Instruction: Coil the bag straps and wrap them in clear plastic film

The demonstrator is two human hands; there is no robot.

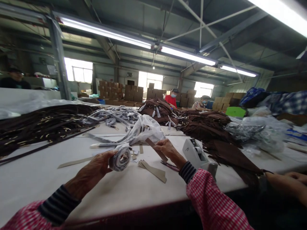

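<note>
Checked red-and-white sleeves (216,201) with striped cuffs (59,204), one pair, lower left and lower right of centre. Coiled strap (121,158), wrapped in clear film, at the centre of the frame, just below the middle; held at its left edge by the left hand (92,167), thumb and fingers closed on it. Brown strip (163,156), flat, slanting, right of the coil; gripped by the right hand (168,150), fingers bent narrow over it. Beige strips (153,171), fanned, on the white table (107,198), just below and between the two hands; a longer beige strip (75,162) lies left of the coil. White dispenser (195,153), right of the right hand. Clear plastic wrapping (150,126), crumpled, above the coil; film-wrapped straps (115,115) heaped behind it. Dark brown straps (48,124) with gold-coloured fittings, piled at middle left. Brown pieces (208,126), stacked right of centre. Co-worker's hand (283,183), lower right edge; its hold cannot be told. Person in red (170,99), masked, upper centre right. Brown cartons (110,91), stacked along the back. Strip lights (105,32), lit, across the upper frame.
</note>
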